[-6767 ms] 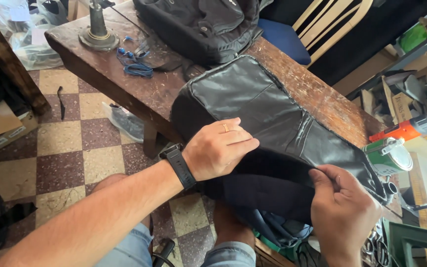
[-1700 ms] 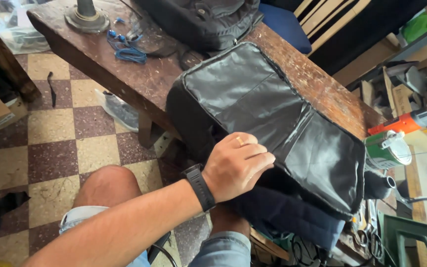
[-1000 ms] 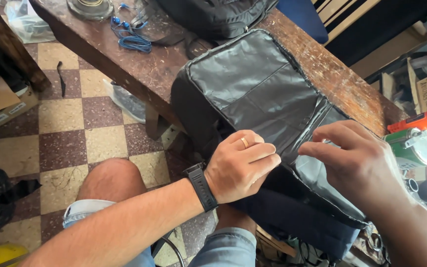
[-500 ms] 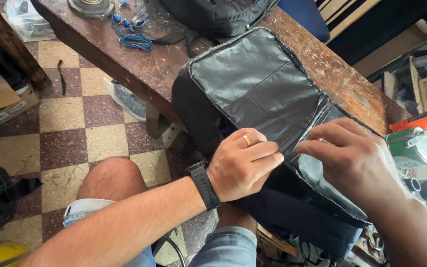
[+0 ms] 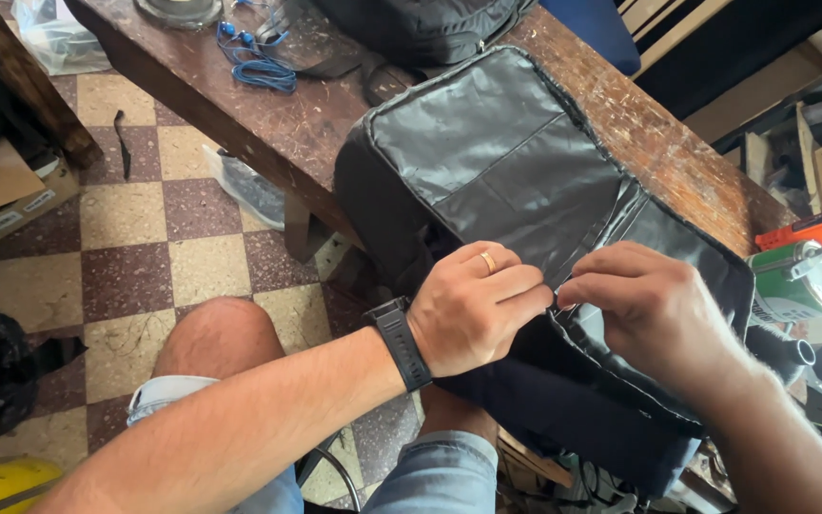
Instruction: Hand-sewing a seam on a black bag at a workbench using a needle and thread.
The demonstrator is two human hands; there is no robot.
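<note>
Workbench [image 5: 316,133]: worn dark wood, running from 10 o'clock to 3 o'clock across my view; it carries everything I work on.

Backpack [image 5: 487,162]: black, lying opened flat with its shiny lining up, at the centre of the view, half on the bench and half hanging over the near edge toward my knees, so its seam sits within easy reach.

Second bag [image 5: 420,29]: black, at 12 o'clock, pushed to the far side of the bench.

My left hand [image 5: 476,306]: curled into a loose fist on the backpack's near edge, fingers pressing the fabric down to keep it taut. Black watch on the wrist.

My right hand [image 5: 644,305]: at 3 o'clock of the left, nearly touching it, fingertips pinched together on the seam; what they grip is too small to tell.

Green tin [image 5: 796,284]: at 3 o'clock, beside the backpack.

Blue cord [image 5: 259,67]: coiled at 11 o'clock, well apart from my hands.
</note>
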